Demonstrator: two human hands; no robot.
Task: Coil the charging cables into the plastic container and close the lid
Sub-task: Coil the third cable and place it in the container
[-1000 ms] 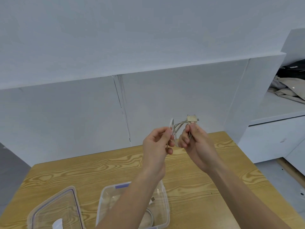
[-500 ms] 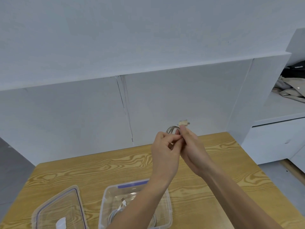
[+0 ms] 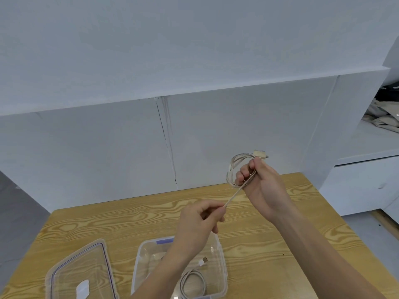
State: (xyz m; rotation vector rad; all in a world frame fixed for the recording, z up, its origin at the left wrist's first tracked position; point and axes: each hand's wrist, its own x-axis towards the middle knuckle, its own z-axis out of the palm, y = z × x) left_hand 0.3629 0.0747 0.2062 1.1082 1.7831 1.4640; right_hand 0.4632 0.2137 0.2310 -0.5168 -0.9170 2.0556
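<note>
My right hand [image 3: 262,186] is raised above the wooden table [image 3: 269,244] and grips a beige charging cable [image 3: 234,167] wound in loops, its plug sticking up above my fingers. A straight length of that cable runs down and left to my left hand [image 3: 201,221], which pinches its end. Below my left arm stands the clear plastic container [image 3: 222,275], open, with a coiled white cable [image 3: 192,283] inside. The clear lid [image 3: 79,272] lies flat to the container's left.
A white wall with a ledge rises behind the table. A white cabinet [image 3: 367,182] stands to the right, with crumpled cloth [image 3: 382,117] on its upper shelf. The table's right edge drops to a grey floor.
My hands have parted: the left one drew the cable's free end down and left, stretching a straight length away from the loops. The right hand stayed up with the coil.
</note>
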